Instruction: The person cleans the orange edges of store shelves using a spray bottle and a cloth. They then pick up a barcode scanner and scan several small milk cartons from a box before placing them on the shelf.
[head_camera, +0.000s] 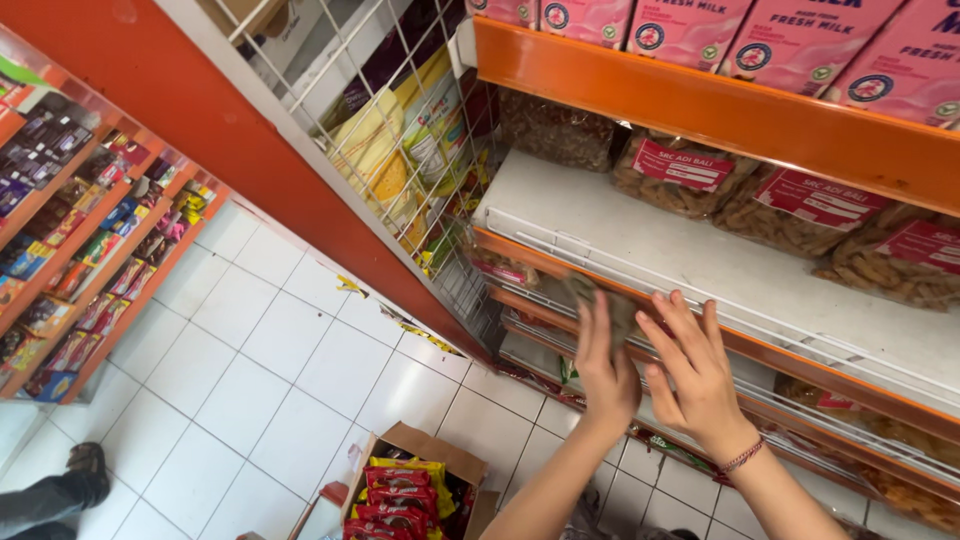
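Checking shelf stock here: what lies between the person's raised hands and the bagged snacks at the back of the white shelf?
In the head view, bare white shelf board with a wire front rail separates the hands from the bagged snacks.

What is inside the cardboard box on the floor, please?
The box holds stacked snack packets: a yellow one on top, red ones below. Its lower part runs out of the picture, and whatever lies under the packets is covered.

Both hands, left hand (607, 372) and right hand (694, 378), lift a blurred packet (603, 300) toward the white shelf (640, 240).
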